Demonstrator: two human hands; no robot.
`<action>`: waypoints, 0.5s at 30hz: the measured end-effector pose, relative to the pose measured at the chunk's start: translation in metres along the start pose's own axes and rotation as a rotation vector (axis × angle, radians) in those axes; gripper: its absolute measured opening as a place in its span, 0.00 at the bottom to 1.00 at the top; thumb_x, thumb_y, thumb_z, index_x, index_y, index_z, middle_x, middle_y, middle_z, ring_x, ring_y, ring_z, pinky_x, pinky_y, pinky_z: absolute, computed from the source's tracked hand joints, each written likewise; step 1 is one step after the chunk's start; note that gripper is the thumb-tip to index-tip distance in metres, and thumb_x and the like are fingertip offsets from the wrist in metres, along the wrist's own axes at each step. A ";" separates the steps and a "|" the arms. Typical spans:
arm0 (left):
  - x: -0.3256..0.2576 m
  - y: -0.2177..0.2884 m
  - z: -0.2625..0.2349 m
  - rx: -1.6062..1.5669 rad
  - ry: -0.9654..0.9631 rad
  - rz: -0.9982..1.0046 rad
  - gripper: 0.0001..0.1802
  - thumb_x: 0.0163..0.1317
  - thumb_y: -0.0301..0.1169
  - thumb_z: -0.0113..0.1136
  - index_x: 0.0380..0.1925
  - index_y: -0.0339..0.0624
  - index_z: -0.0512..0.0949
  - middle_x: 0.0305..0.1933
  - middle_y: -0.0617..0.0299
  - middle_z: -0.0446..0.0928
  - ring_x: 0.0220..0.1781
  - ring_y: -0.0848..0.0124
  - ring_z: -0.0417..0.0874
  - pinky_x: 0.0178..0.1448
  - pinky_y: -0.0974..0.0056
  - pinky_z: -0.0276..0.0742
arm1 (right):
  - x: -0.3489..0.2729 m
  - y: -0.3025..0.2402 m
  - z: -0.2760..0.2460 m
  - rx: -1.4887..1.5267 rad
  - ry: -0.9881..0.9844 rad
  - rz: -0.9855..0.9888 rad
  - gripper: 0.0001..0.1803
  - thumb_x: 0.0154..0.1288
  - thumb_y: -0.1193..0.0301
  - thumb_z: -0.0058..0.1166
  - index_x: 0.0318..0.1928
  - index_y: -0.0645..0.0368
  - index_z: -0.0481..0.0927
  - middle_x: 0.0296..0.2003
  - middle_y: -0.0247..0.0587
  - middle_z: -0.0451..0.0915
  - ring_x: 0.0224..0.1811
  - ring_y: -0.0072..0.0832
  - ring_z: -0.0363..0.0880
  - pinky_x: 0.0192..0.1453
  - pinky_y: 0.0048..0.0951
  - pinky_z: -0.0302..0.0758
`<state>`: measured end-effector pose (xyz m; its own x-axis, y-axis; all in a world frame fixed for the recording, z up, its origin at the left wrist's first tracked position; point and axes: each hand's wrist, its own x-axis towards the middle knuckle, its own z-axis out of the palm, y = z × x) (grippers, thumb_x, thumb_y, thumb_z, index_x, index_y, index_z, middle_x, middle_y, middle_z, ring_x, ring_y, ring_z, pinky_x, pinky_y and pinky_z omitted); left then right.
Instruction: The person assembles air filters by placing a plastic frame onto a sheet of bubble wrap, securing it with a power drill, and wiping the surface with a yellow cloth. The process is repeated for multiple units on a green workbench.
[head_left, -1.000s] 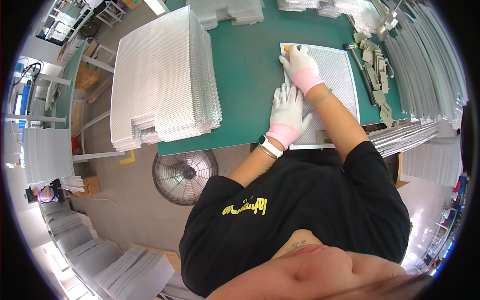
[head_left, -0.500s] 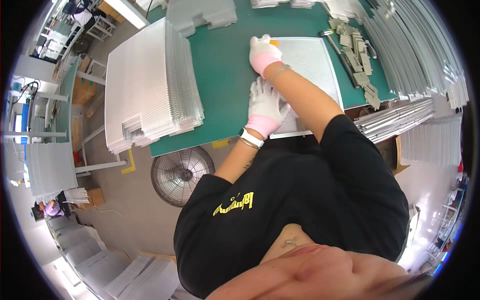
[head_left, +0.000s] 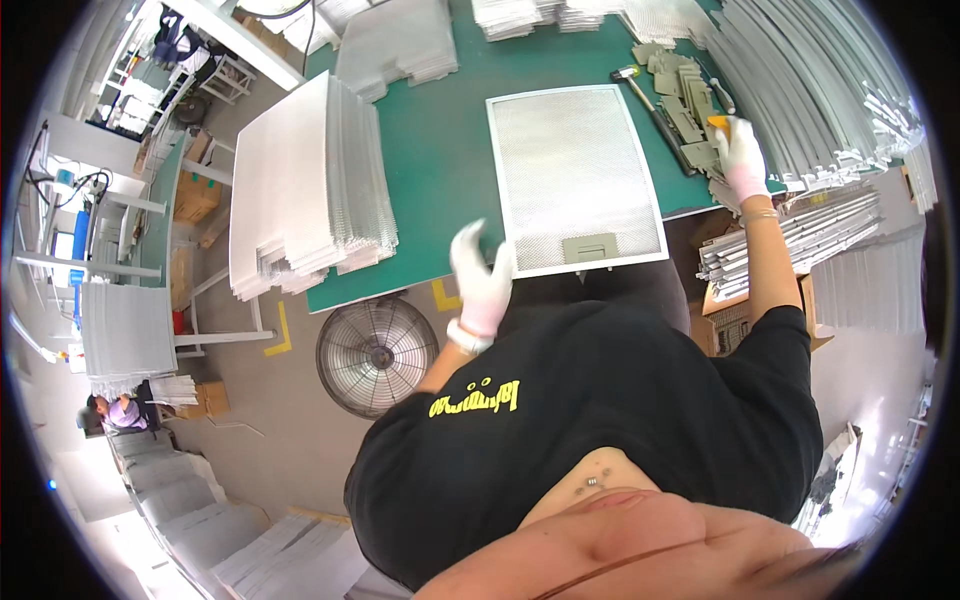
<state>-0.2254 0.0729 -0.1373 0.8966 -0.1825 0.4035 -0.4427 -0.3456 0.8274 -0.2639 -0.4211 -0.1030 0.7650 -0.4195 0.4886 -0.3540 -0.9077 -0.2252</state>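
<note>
Framed mesh panel (head_left: 570,170) lies flat on the green table (head_left: 440,150), at its near edge. The left hand (head_left: 482,278), empty with thumb and fingers spread, is just beside the panel's near left corner; the right hand (head_left: 742,162) has its fingers closed on an orange tool (head_left: 719,122) by the grey-green plates (head_left: 690,112).

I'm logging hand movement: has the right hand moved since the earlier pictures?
Yes, rightward: the right hand was left of the hammer and is now right of it, beside the grey plates.
</note>
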 end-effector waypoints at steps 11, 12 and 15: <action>-0.059 0.019 0.056 -1.325 -0.516 -0.948 0.45 0.70 0.54 0.58 0.74 0.38 0.53 0.77 0.42 0.55 0.77 0.52 0.62 0.77 0.47 0.61 | -0.094 -0.013 -0.015 -0.168 -0.092 -0.192 0.27 0.68 0.69 0.50 0.68 0.53 0.71 0.67 0.45 0.71 0.73 0.54 0.61 0.73 0.65 0.53; -0.052 0.021 0.059 -1.274 -0.485 -0.918 0.42 0.70 0.52 0.58 0.73 0.38 0.56 0.74 0.43 0.60 0.73 0.52 0.66 0.74 0.47 0.64 | -0.082 -0.018 -0.016 -0.175 -0.122 -0.194 0.26 0.69 0.69 0.50 0.68 0.47 0.72 0.69 0.41 0.70 0.73 0.54 0.60 0.73 0.66 0.53; -0.031 0.033 0.060 -1.168 -0.414 -0.833 0.34 0.71 0.48 0.56 0.67 0.39 0.63 0.64 0.44 0.72 0.62 0.52 0.77 0.66 0.46 0.72 | -0.049 -0.010 0.002 -0.209 -0.145 -0.220 0.26 0.69 0.68 0.52 0.67 0.41 0.74 0.70 0.41 0.68 0.74 0.54 0.60 0.73 0.65 0.54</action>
<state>-0.2684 0.0118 -0.1454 0.7253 -0.6194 -0.3006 0.6197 0.3971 0.6770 -0.2965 -0.3914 -0.1263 0.8986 -0.2228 0.3781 -0.2631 -0.9630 0.0579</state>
